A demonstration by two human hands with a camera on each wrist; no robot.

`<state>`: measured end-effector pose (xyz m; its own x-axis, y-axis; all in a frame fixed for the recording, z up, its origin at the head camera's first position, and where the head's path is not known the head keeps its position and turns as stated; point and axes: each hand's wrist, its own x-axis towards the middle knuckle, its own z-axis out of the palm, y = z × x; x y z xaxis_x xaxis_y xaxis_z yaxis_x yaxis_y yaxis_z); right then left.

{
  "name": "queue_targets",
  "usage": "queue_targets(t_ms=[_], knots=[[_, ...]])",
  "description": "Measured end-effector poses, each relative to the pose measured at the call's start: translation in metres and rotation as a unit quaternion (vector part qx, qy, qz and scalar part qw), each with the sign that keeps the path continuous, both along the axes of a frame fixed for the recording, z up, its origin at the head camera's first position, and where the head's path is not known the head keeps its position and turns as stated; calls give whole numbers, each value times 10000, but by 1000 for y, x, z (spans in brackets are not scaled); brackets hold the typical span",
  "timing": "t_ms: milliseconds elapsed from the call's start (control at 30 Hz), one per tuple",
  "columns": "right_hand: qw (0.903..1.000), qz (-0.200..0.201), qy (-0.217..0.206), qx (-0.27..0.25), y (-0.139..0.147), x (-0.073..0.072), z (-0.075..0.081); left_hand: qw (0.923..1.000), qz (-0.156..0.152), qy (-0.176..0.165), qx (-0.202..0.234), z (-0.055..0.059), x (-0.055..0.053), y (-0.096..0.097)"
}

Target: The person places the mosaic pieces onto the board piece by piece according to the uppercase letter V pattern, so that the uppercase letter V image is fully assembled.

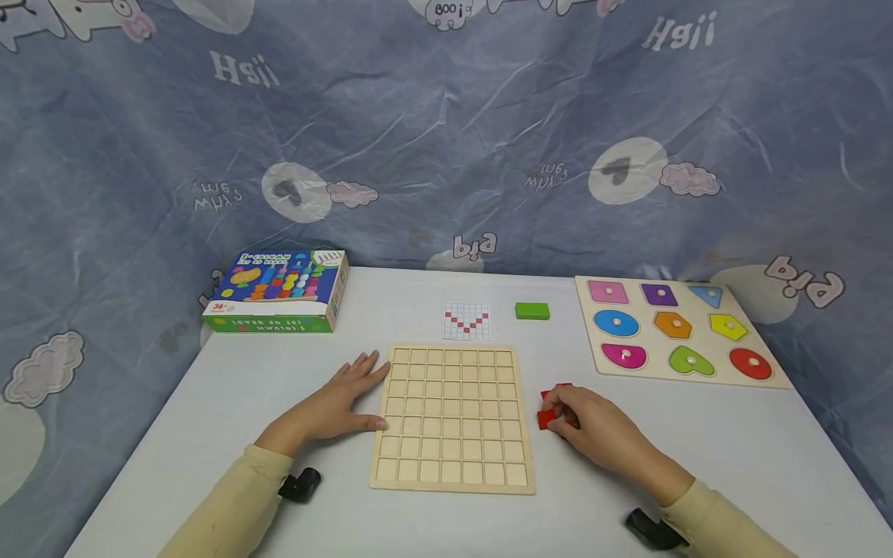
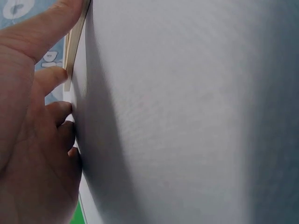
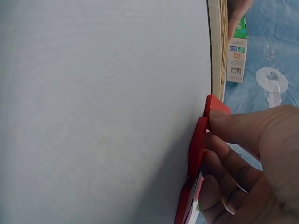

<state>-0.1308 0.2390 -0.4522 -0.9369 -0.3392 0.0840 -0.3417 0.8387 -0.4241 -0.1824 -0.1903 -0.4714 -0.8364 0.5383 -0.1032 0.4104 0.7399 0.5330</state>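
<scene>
A square wooden grid board lies on the white table. My left hand rests beside it with fingers spread. Its thumb and index fingertips touch the board's left edge; in the left wrist view the thumb lies against the board's side. Right of the board, my right hand pinches a red tile between thumb and fingers. The right wrist view shows the pinched red tile tilted up, above other red tiles on the table, partly hidden behind the fingers.
Behind the board lie a small card with a red V pattern and a green block. A colourful toy box stands back left. A shape puzzle board lies back right. A printed curtain hangs behind the table.
</scene>
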Motion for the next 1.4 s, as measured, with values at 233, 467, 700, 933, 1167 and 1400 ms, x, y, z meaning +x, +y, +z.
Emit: queue_targets(t_ms=[233,467,700,933,1167,1400], knots=[[9999,88,131,7,0,1,-1,10000,-24,9,2,1,0,0],[9994,320,121,-84,2,2,1,10000,-46,57,-50,0,-1,0],[9983,461,64,-361,3,2,3,10000,-24,24,-42,2,0,0],[9967,429,52,-687,0,2,6,10000,15,15,-44,1,0,0],[9955,491,66,-806,-6,4,8,10000,40,-22,-52,1,0,0],[9931,570,-112,-1019,-17,7,9,10000,29,-30,-53,2,0,1]])
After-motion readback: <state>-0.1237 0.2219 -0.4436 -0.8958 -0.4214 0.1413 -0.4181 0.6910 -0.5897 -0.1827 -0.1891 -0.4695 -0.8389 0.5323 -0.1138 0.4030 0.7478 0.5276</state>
